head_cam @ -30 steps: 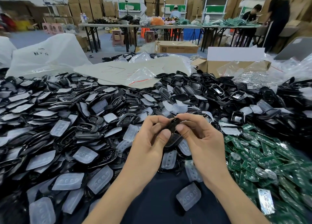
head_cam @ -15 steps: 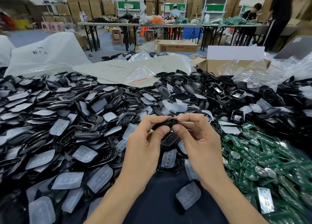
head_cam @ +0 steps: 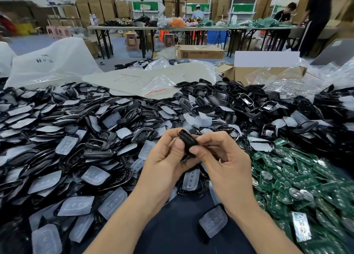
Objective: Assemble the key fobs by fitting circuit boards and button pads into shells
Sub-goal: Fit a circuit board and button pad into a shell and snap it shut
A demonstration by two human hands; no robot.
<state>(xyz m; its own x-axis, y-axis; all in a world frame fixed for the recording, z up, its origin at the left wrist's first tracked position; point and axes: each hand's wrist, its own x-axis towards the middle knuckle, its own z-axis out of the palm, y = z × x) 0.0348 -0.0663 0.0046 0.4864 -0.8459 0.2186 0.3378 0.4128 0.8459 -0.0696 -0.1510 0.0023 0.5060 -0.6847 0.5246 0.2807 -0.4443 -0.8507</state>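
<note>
Hands together at near centre: left hand [head_cam: 164,159] and right hand [head_cam: 227,164] pinch black shell [head_cam: 188,141], thumbs on it. Shell, level half-second back, now tips up on end; fitting likely under way. Loose circuit boards [head_cam: 298,179] lie right, button pads [head_cam: 95,175] left.

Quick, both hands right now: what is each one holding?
Left hand: closed, thumb and fingers pinching the black fob shell.
Right hand: closed, pinching the same shell.

There's shells [head_cam: 99,152] and pads [head_cam: 94,175] heaped left and ahead, boards [head_cam: 298,183] piled right. Centre, left hand [head_cam: 164,162] and right hand [head_cam: 224,163] meet on a fob [head_cam: 187,140] over the heap; box [head_cam: 268,73] behind.
</note>
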